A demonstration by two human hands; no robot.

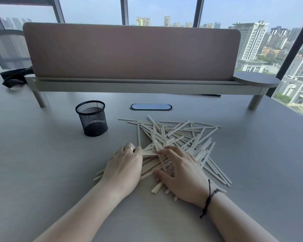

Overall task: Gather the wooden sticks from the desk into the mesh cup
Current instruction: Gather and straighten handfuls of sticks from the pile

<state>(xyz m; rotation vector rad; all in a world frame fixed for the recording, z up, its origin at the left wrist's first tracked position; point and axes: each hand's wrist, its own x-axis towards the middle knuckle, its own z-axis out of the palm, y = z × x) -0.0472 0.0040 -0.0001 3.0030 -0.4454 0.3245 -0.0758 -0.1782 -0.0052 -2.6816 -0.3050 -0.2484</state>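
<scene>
**Both hands on stick pile; cup standing apart**

The smooth matte grey desk [42, 172] is filling most of the view. A tall rounded-corner panel of dull pink-brown felt-like fabric [129, 53] is standing across its far side on a pale metal rail with tube legs.

The loose heap of flat, pale wooden sticks with rounded ends [178, 137] is lying at desk centre, criss-crossed and fanning out in all directions, several layers deep in the middle.

The left hand [124, 166] is resting palm-down on the heap's left edge, fingers curled inward against the sticks; whether it is gripping any cannot be told. A thin metal ring [129, 148] is sitting on one finger. The right hand [180, 173] is lying spread over the near middle of the heap, fingers bent and pressing onto the sticks, thumb tucked beneath; not closed around a bundle. A black cord bracelet [208, 198] is circling its wrist.

The black cylindrical wire-mesh cup [92, 118] is standing upright, left of and beyond the heap, apart from it, with no sticks showing above its rim.

A dark glossy oval cable port [150, 107] is sitting flush in the desk behind the heap.
</scene>
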